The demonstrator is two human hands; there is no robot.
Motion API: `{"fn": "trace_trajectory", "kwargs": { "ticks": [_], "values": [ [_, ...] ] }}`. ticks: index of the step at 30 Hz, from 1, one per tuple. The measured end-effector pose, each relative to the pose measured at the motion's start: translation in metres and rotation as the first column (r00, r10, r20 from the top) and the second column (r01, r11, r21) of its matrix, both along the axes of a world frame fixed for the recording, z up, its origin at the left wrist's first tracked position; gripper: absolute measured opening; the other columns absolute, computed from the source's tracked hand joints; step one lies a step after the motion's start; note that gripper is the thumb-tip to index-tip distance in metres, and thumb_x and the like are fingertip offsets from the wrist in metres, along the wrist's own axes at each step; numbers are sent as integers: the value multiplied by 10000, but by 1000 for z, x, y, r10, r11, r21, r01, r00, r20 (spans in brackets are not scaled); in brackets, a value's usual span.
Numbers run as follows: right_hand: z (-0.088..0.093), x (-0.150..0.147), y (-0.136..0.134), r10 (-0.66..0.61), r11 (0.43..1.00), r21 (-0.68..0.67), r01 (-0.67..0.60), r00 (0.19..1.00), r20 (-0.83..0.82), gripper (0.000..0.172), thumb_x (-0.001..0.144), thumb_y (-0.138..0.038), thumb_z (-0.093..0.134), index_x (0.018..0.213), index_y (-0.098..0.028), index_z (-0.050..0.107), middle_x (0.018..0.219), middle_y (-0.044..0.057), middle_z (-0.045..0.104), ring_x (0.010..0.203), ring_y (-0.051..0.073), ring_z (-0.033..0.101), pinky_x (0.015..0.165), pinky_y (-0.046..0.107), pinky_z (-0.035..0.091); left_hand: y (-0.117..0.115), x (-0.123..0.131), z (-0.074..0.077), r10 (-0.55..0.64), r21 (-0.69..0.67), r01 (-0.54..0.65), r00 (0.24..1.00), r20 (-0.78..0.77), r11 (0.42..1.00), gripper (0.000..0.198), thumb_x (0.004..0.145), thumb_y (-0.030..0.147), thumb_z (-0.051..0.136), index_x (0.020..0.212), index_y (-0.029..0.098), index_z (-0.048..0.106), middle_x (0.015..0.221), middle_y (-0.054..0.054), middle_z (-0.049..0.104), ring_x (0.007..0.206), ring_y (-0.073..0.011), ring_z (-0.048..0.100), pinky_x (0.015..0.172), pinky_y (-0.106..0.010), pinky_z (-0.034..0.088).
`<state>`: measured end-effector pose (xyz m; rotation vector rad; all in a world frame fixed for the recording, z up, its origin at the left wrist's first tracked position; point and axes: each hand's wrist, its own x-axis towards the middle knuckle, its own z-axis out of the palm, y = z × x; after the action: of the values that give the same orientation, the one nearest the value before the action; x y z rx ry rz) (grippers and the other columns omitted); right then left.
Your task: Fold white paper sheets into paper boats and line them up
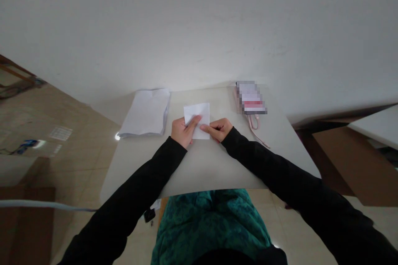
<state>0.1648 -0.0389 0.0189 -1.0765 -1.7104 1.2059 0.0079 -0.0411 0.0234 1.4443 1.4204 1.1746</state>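
Observation:
A small folded sheet of white paper (199,119) lies on the pale table (205,169), near the middle of its far half. My left hand (183,131) presses on the sheet's lower left part, with its fingers across the paper. From the other side, my right hand (219,129) meets the sheet's lower right edge, its fingers curled and the index finger lying on the paper. Black sleeves cover both forearms. The hands hide the sheet's lower part, so its folds there do not show.
A stack of white paper (146,112) lies at the table's far left. A blurred packet (251,98) with a pink cable (255,126) sits at the far right. Tiled floor surrounds the table, and cardboard (348,165) stands to the right.

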Motion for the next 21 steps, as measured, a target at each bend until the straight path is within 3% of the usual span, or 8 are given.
{"fn": "trace_trajectory", "kwargs": {
  "ticks": [6,11,16,21],
  "values": [
    [1,0,0,-15,1000,-27,14,998,-55,563,757,-570,577,393,-198,364,342,-60,350,337,25,259,361,227,177,0,0,-3,-8,-23,8,1000,19,1000,422,783,502,627,561,147,579,380,37,461,252,-81,397,195,-179,265],
    [-2,2,0,33,991,-126,-51,989,-144,524,783,-544,559,424,-192,413,336,-48,412,303,38,306,347,220,214,-2,1,-1,-42,-23,42,999,25,999,444,795,521,606,556,151,557,370,39,456,247,-80,400,197,-171,249],
    [-1,5,5,-5,1000,-23,2,988,-156,557,778,-581,566,426,-186,389,354,-66,346,344,27,268,368,226,166,-2,1,-1,-93,-28,93,996,-6,995,497,779,559,606,504,155,514,367,34,450,250,-79,402,197,-171,246],
    [1,11,8,64,998,-15,-67,984,-168,589,786,-566,584,402,-177,363,367,-69,308,361,22,239,390,239,133,-3,3,0,-86,-35,86,996,-21,996,487,768,558,613,514,152,527,366,42,439,253,-73,395,200,-166,235]
  ]
}}
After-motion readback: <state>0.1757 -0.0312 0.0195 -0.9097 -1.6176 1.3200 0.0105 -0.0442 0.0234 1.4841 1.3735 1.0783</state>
